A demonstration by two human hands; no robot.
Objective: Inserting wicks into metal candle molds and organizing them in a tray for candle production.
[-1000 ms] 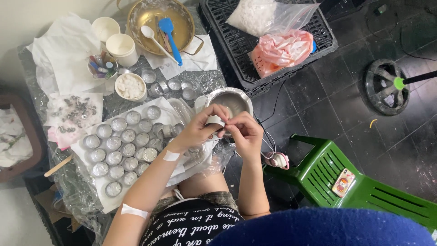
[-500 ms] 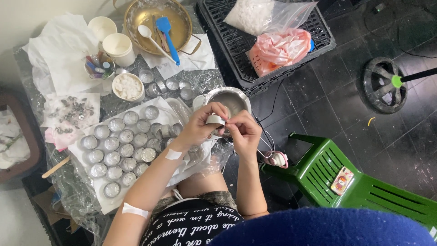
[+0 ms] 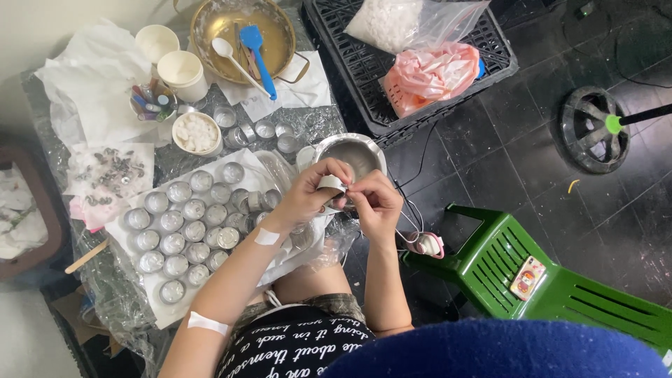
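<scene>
The small metal cup (image 3: 330, 184) was a shallow, silvery round shell with a thin rim, held above the counter's (image 3: 315, 126) edge, just in front of a steel bowl (image 3: 350, 152). The left hand (image 3: 311, 192) had its grip closed around the cup's side; the right hand (image 3: 374, 203) pinched at its rim, fingers closed. Fingers hid most of the cup, so its inside could not be made out. Rows of similar cups (image 3: 185, 227) sat nearby on white paper.
</scene>
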